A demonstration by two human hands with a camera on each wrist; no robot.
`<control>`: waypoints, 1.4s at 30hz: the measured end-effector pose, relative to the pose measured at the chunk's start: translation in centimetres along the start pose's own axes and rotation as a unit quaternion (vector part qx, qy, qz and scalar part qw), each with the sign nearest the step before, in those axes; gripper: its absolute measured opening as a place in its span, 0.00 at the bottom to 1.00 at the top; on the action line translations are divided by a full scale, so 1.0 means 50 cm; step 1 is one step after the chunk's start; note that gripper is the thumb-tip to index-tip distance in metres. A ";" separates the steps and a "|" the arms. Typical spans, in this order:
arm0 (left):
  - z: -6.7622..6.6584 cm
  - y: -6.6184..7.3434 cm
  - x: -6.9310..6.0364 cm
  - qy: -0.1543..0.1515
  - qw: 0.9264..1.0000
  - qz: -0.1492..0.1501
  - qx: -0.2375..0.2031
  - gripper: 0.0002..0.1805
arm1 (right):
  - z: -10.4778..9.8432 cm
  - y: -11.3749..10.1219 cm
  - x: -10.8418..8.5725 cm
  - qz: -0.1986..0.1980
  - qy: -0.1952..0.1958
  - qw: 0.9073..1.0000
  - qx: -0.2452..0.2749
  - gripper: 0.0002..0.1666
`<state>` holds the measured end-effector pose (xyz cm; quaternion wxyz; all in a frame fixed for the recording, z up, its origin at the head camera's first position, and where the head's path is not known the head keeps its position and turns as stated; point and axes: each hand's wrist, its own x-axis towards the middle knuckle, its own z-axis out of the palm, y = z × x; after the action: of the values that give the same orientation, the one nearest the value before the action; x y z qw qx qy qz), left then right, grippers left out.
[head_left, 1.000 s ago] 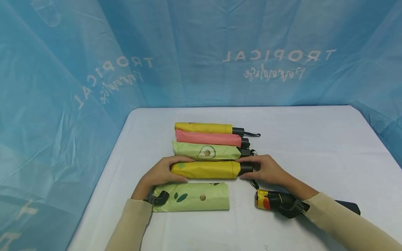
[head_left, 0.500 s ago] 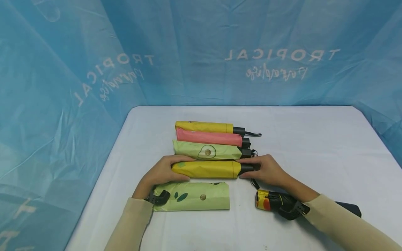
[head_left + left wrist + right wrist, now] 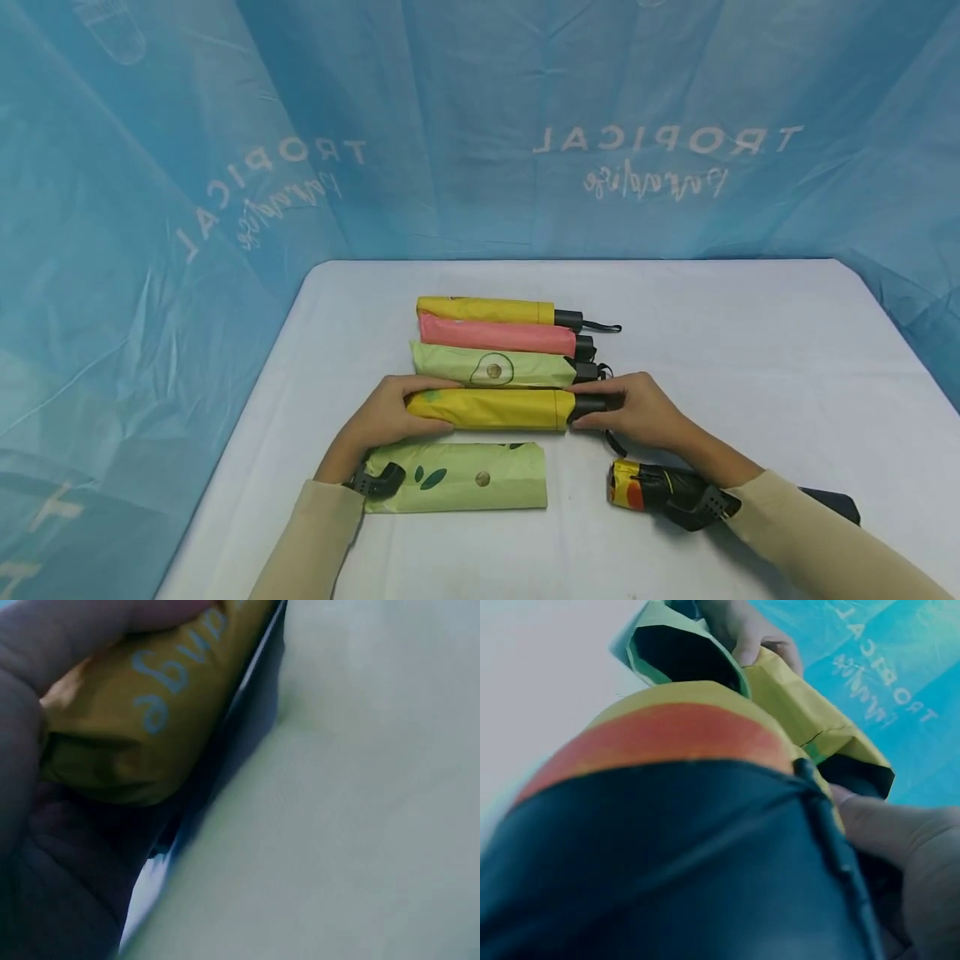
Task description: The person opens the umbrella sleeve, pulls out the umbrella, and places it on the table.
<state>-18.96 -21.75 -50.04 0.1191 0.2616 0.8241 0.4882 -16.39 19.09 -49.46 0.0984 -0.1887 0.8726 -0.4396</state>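
Head view: left hand (image 3: 388, 412) and right hand (image 3: 641, 408) grip your yellow umbrella (image 3: 495, 409); square it with the avocado-print umbrella (image 3: 442, 361), twelve o'clock.

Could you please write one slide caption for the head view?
Left hand and right hand grip opposite ends of a folded yellow umbrella on a white table.

Table (image 3: 750, 333): white surface, rounded far corners.
Drape (image 3: 465, 67): blue, creased, behind table and along both sides.
Lettering (image 3: 638, 137): white, reversed, "TROPICAL Paradise", twice on drape.
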 end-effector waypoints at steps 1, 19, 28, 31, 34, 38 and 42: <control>0.000 0.001 0.001 0.002 1.000 0.003 -0.003 0.30 | -0.003 -0.001 -0.002 0.003 0.003 1.000 0.010 0.30; -0.008 0.068 0.013 0.035 0.993 0.078 -0.077 0.30 | -0.051 -0.053 -0.037 0.015 0.103 0.983 0.148 0.26; -0.025 0.104 0.005 0.018 0.990 0.099 -0.094 0.35 | -0.061 -0.074 -0.049 -0.007 0.109 0.973 0.201 0.27; -0.027 0.112 0.006 0.015 0.991 0.097 -0.091 0.35 | -0.066 -0.081 -0.051 -0.003 0.113 0.974 0.198 0.26; -0.029 0.120 0.008 0.017 0.991 0.099 -0.087 0.35 | -0.072 -0.092 -0.055 0.003 0.117 0.975 0.187 0.26; -0.031 0.133 0.011 0.017 0.989 0.111 -0.093 0.34 | -0.082 -0.106 -0.064 -0.001 0.129 0.975 0.179 0.26; -0.033 0.149 0.017 0.018 0.988 0.120 -0.097 0.35 | -0.090 -0.113 -0.073 -0.012 0.146 0.971 0.189 0.25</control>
<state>-18.04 -19.62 -42.71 0.0693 0.3367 0.7375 0.5814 -13.21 20.85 -42.20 -0.0010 -0.1109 0.7762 -0.6207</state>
